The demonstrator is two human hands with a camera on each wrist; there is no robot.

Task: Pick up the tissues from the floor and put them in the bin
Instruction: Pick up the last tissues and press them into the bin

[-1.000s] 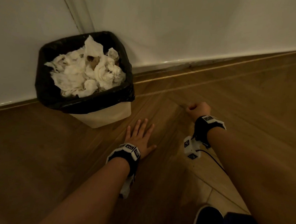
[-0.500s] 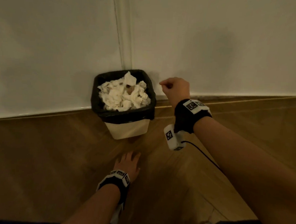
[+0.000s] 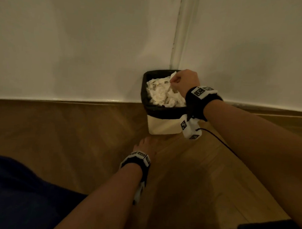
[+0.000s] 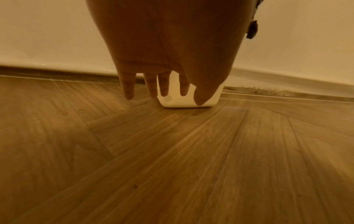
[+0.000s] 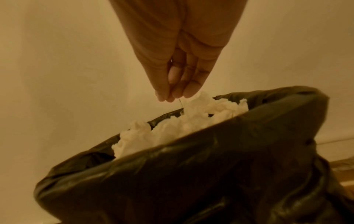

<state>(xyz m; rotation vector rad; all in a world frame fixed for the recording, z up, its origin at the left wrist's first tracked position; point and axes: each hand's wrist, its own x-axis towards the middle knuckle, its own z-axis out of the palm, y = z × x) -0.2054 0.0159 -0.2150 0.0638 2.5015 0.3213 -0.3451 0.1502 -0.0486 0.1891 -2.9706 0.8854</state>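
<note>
Looks like the drop step: right hand (image 3: pixel 183 81) pinches a thin wisp of tissue (image 5: pixel 199 100) over the full bin (image 3: pixel 163 125), left hand (image 3: pixel 147 147) flat on the floor (image 3: pixel 65 135), so just let go.

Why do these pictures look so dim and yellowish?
Head view: dim warm light, floor in shadow. Left wrist view: floorboards fan out from wide-angle distortion, left hand dark. Right wrist view: orange cast, bin liner soft and slightly blurred.
</note>
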